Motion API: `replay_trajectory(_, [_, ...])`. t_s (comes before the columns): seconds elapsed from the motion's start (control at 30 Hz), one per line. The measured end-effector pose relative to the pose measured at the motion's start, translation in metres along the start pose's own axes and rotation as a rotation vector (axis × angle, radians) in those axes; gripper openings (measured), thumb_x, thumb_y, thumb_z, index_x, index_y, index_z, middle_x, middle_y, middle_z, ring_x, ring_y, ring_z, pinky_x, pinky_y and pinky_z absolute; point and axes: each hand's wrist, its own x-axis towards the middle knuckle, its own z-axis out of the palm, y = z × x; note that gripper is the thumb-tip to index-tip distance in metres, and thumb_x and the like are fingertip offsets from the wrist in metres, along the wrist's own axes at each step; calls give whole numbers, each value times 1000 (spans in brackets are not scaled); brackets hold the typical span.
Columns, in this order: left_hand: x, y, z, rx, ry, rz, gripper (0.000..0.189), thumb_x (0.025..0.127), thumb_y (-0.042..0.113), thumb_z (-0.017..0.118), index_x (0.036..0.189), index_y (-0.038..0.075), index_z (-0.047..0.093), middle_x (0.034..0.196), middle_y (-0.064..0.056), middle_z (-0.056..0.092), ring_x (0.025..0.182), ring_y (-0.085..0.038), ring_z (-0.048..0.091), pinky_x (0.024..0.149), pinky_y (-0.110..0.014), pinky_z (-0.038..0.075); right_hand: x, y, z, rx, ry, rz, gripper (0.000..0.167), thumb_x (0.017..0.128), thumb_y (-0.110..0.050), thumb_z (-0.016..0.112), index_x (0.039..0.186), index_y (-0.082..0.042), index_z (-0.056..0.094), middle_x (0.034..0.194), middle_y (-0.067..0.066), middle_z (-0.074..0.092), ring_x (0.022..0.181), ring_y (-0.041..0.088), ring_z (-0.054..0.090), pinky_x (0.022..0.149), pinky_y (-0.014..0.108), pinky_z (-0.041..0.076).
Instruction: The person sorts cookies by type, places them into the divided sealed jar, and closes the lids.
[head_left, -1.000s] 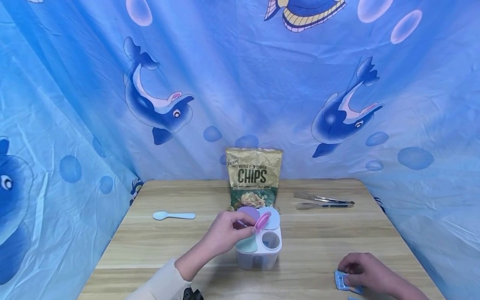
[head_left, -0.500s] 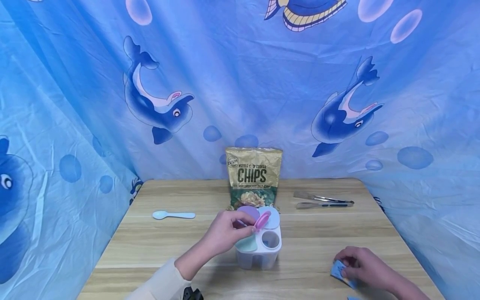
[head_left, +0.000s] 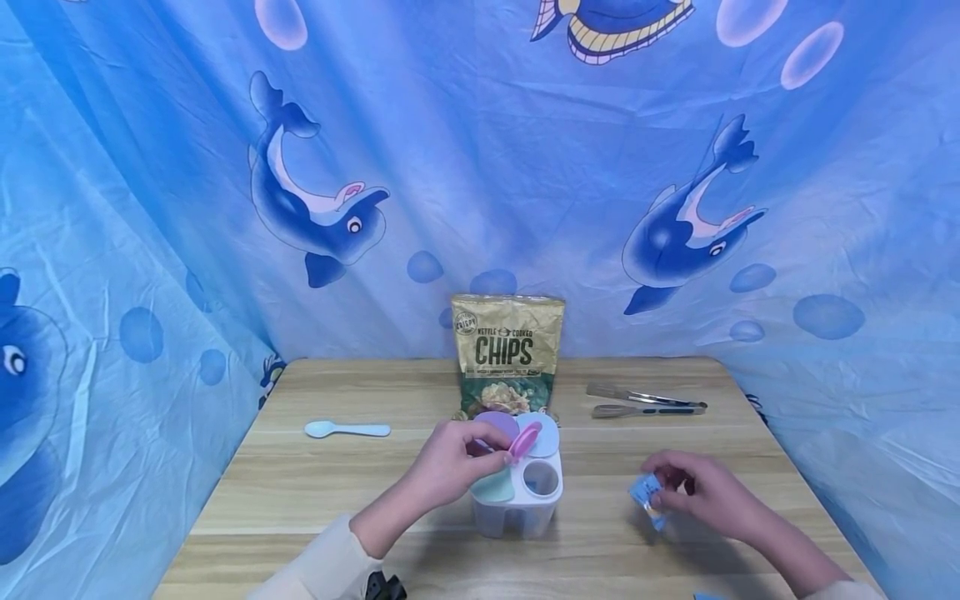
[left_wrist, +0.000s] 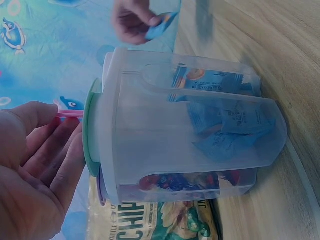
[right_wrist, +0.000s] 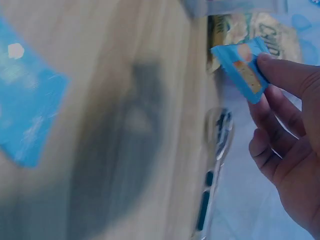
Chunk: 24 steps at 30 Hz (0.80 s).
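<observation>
My left hand [head_left: 459, 462] pinches a pink lid [head_left: 525, 442], holding it tilted up above the white storage container [head_left: 491, 521]. Below that lid a round opening [head_left: 541, 478] shows at the container's front right. Purple [head_left: 497, 424], pale blue [head_left: 543, 437] and mint green lids [head_left: 492, 490] cover the other compartments. Through the clear wall in the left wrist view, blue snack packets [left_wrist: 230, 117] lie inside. My right hand [head_left: 697, 492] pinches a small blue snack packet [right_wrist: 246, 70] by its edge, raised over the table to the right of the container.
A chips bag [head_left: 510, 354] stands behind the container. Tongs [head_left: 651, 402] lie at the back right, a pale blue spoon [head_left: 348, 430] at the left. Another blue packet [right_wrist: 27, 95] lies near the front right. Patterned curtains [head_left: 480, 167] surround the table.
My right hand has lifted the snack packet off the table and carried it leftward and away from me, toward the container. My left hand keeps the pink lid in the same place.
</observation>
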Motion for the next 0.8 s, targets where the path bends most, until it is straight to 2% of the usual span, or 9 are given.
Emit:
replay_trajectory(0.27, [0,-1,-1,6,-2,7,10,90,21,78,99,20,80,97,6,76,82,-8,70,73,-25,59,28,-29,1,-30,136,-63,27,86,-13,83,104,-29,71,86,-12,69,69,4,61,55,24,47])
replay_trajectory(0.6, [0,-1,-1,5,1,13,10,90,21,77,99,20,80,97,6,76,83,-8,71,73,-25,59,56,-62,6,-1,172,-136,22,88,-15,82,99,-31,70,87,-16,67,73,5,62,59,25,50])
replay_trajectory(0.8, [1,-1,-1,4,0,17,10,90,20,77,99,19,80,97,6,76,84,-8,71,74,-25,59,70,-80,10,61,200,-220,24,86,-12,84,98,-27,69,88,-12,66,72,7,63,59,26,52])
